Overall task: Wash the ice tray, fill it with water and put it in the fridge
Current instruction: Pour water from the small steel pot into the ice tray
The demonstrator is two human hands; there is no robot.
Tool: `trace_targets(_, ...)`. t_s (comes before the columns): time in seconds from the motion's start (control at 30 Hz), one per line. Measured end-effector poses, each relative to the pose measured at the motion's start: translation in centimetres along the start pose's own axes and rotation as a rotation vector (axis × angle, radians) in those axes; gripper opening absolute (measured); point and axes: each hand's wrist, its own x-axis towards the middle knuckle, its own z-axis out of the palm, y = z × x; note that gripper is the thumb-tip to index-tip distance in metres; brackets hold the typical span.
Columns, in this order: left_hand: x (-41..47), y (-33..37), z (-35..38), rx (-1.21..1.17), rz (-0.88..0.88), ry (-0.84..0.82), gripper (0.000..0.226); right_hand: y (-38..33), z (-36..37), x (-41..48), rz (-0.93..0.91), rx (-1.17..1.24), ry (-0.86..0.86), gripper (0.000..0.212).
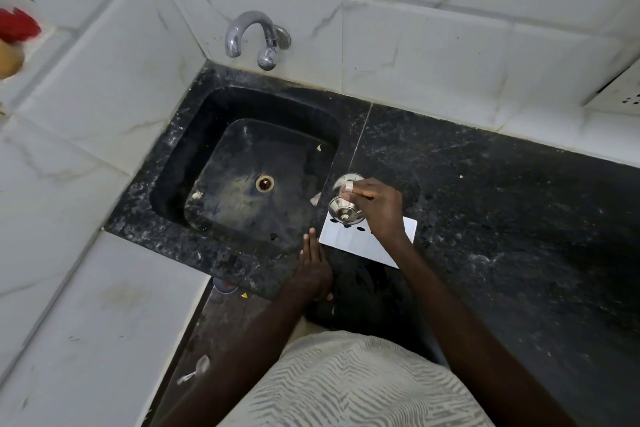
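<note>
Head view: our right hand [379, 208] pinches small round steel vessels [341, 210] over the white rectangular plastic ice tray [349, 243] on the black granite worktop [485, 201]. Our left hand [313, 267] rests flat, fingers straight. We judge it best to set the steel aside before lifting the tray.

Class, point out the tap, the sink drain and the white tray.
tap [233, 38]: head view, on its curved spout.
sink drain [265, 183]: head view, at its centre.
white tray [346, 241]: head view, on its bare near part.

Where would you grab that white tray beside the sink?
On the white tray, pinch the near-left corner from the sink side, I'd guess: it lies flat on the counter, that corner is bare, and the right hand with steel pieces covers its far end.
</note>
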Motion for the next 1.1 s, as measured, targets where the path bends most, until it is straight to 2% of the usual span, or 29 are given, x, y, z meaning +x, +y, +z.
trace_targets(0.27, 0.2, 0.0, 0.1, -0.001, 0.004, -0.018, 0.129, 1.0, 0.3, 0.7, 0.034, 0.047, 0.035, 0.018)
trace_targets(0.53, 0.3, 0.2, -0.1, -0.027, -0.011, -0.031, 0.129, 1.7, 1.2, 0.2, 0.211, 0.223, 0.142, 0.016)
trace_targets(0.77, 0.4, 0.1, -0.3, -0.031, -0.004, -0.048, 0.132, 1.3, 2.0, -0.7, 0.118, 0.09, 0.119, 0.02)
trace_targets(0.97, 0.4, 0.0, 0.0, -0.018, 0.014, -0.028, 0.128, 1.0, 2.3, -0.8, -0.074, 0.012, 0.109, 0.018)
trace_targets(1.1, 0.6, 0.1, 0.1, 0.025, 0.015, -0.028, 0.128, 1.1, 2.7, -0.7, -0.087, -0.012, 0.099, 0.019)
